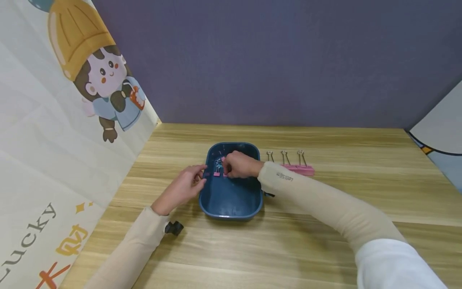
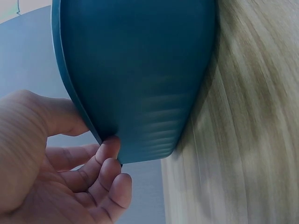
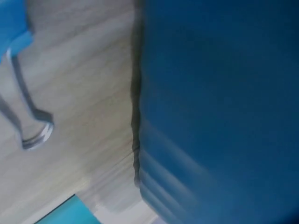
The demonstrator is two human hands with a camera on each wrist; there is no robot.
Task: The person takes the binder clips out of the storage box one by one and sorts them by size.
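My right hand (image 1: pixel 240 164) reaches into a blue plastic tray (image 1: pixel 231 204), its curled fingers pinching a small pink binder clip (image 1: pixel 225 175) that they mostly hide. Close by inside lies another pink binder clip (image 1: pixel 216 174) with silvery handles, and further small clips (image 1: pixel 219 163) sit just behind it. At the tray's left rim is my left hand (image 1: pixel 184 186). The left wrist view shows that hand (image 2: pixel 70 163) holding the rim, thumb behind it and fingertips against the outer wall (image 2: pixel 140 70). The right hand is out of sight in the right wrist view.
To the tray's right, large pink binder clips (image 1: pixel 303 170) stand in a row with handles raised. A blue binder clip (image 3: pixel 14 28) lies on the wooden table beside the tray in the right wrist view. A purple-grey panel (image 1: pixel 281 64) rises behind the table; a printed white sheet (image 1: pixel 43 140) borders its left.
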